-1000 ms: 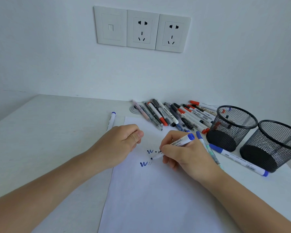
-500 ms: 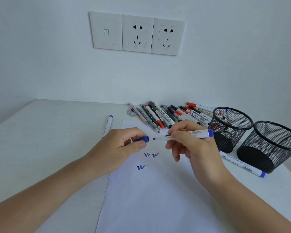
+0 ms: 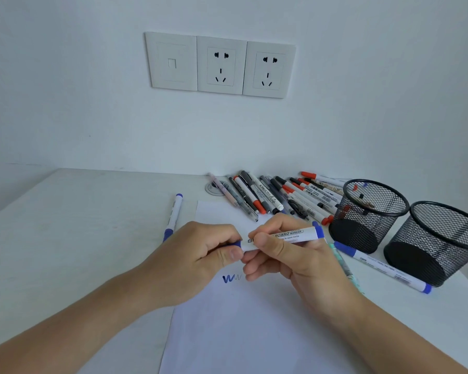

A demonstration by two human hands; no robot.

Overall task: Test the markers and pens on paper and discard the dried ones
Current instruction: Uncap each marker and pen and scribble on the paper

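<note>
A white sheet of paper (image 3: 241,333) lies closest on the white table (image 3: 79,238), with a small blue squiggle (image 3: 231,278) drawn on it. Just above the squiggle, two hands meet. The left hand (image 3: 200,260) pinches a blue cap (image 3: 237,243) with curled fingers. The right hand (image 3: 289,255) is wrapped round a white marker (image 3: 295,236) with a blue end, held flat over the paper. The cap touches the marker's tip end; I cannot tell if it is pushed all the way on.

One blue marker (image 3: 173,217) lies left of the paper, and a long blue marker (image 3: 381,267) lies to the right. Behind that one stand two black mesh cups, the left cup (image 3: 362,233) and the right cup (image 3: 427,255), side by side. Farther back is a pile of pens (image 3: 276,198), red, black and grey. On the wall are white sockets (image 3: 220,64).
</note>
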